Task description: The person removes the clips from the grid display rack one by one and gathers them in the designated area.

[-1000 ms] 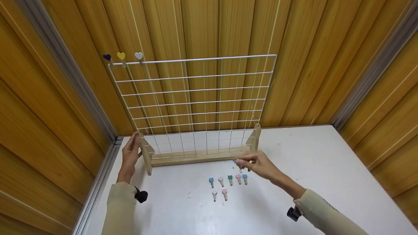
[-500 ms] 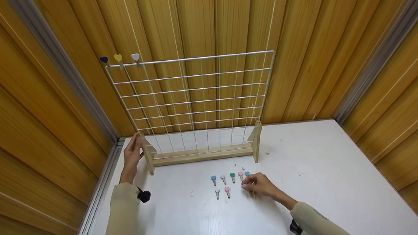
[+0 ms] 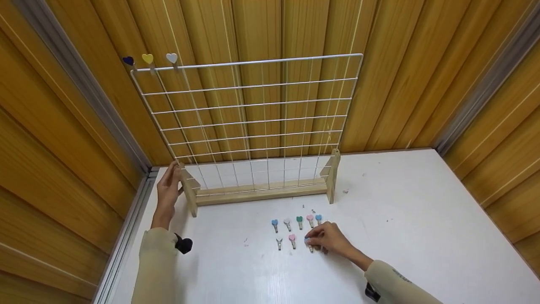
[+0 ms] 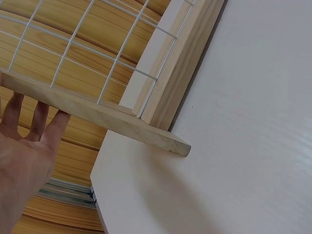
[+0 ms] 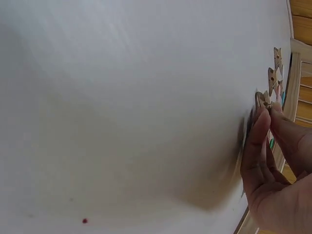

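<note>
In the head view my left hand (image 3: 168, 188) grips the left wooden upright (image 3: 188, 190) of a white wire grid rack (image 3: 249, 122). The left wrist view shows the fingers behind that wooden piece (image 4: 122, 124). My right hand (image 3: 331, 240) pinches a small wooden clothespin with a blue heart (image 3: 307, 240) low over the table. Just left of it lie a pink heart clothespin (image 3: 292, 239) and a pale one (image 3: 279, 243). In the right wrist view, thumb and fingertip meet on the wooden clothespin (image 5: 263, 100).
Behind the right hand is a row of clothespins with blue (image 3: 274, 223), white, green (image 3: 299, 220) and pink hearts. Dark blue, yellow (image 3: 147, 59) and white (image 3: 171, 58) heart clothespins are clipped on the grid's top bar. Yellow wood-patterned walls (image 3: 261, 33) surround the white table (image 3: 400, 202).
My right hand has come from the rack's right foot toward the front with the blue heart clothespin, then slightly left beside the pink one. The left hand stays on the upright.
</note>
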Motion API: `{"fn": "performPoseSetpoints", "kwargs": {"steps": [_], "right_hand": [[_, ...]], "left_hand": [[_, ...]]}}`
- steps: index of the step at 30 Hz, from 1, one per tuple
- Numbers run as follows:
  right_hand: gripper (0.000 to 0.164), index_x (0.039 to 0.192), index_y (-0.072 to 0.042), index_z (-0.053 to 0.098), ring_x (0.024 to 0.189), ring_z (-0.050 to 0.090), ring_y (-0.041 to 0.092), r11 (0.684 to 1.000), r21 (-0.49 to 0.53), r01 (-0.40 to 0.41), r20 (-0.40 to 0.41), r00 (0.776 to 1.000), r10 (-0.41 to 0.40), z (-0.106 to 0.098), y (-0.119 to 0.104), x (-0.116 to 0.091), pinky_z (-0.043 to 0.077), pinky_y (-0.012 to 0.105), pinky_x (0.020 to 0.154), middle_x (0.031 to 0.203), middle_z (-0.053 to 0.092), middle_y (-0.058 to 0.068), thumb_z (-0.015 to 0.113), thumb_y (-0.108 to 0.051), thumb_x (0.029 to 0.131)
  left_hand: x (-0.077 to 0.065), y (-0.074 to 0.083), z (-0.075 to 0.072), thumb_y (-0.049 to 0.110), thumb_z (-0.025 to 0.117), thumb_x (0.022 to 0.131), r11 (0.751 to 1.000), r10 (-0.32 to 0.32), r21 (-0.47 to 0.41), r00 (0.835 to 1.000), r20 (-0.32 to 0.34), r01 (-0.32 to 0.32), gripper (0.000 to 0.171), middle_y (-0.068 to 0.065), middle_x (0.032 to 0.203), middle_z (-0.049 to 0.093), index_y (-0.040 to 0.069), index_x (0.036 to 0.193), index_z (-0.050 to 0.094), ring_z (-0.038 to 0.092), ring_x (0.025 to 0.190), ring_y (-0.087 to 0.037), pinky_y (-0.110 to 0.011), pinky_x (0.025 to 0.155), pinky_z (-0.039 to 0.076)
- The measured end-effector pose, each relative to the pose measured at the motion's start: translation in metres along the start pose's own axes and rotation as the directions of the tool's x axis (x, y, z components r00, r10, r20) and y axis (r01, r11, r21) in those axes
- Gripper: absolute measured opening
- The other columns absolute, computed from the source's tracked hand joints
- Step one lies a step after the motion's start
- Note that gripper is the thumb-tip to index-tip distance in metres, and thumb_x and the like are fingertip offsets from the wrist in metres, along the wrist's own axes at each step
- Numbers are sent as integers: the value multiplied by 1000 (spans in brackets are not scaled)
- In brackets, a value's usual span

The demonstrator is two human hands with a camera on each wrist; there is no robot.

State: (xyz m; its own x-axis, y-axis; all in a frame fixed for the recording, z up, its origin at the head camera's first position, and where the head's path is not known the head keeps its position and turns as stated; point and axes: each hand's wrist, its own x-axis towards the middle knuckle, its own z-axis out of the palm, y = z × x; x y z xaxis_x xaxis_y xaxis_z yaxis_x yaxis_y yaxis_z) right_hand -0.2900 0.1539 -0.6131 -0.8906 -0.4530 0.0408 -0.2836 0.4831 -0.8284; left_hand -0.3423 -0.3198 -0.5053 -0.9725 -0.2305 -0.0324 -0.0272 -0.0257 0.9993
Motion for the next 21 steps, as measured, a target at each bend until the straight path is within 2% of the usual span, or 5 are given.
{"fn": "performPoseSetpoints", "kwargs": {"steps": [4,6,12,21], "right_hand": [[13,95,0,81,54,55,2,997,-74,16,-26,1000,-18,7,-3,5,43,15,47,84,77,11,79,-12,89],[12,95,0,81,53,53,2,997,-76,2,-34,999,-5,9,-3,5,41,15,46,84,77,10,78,-11,90],[11,95,1,79,49,53,4,999,-27,-46,-73,996,44,11,-4,5,41,14,43,80,76,9,77,-9,90],[12,97,0,79,49,53,7,997,-16,-76,-110,991,74,17,-5,11,41,15,42,76,74,6,77,-10,91]], "left_hand": [[-11,11,2,26,43,111,1000,23,-12,1000,10,-23,57,-6,173,17,19,164,24,19,159,-30,-58,126,26],[-13,10,2,27,44,111,1000,26,-13,1000,6,-26,57,-6,172,18,19,164,25,20,159,-30,-58,126,26],[-1,-6,0,34,45,110,999,51,10,999,-7,-51,57,-3,172,20,25,163,27,21,158,-28,-57,125,28],[1,-8,-1,35,46,110,998,62,15,998,-9,-62,58,-4,172,21,23,163,27,21,158,-30,-59,125,27]]}}
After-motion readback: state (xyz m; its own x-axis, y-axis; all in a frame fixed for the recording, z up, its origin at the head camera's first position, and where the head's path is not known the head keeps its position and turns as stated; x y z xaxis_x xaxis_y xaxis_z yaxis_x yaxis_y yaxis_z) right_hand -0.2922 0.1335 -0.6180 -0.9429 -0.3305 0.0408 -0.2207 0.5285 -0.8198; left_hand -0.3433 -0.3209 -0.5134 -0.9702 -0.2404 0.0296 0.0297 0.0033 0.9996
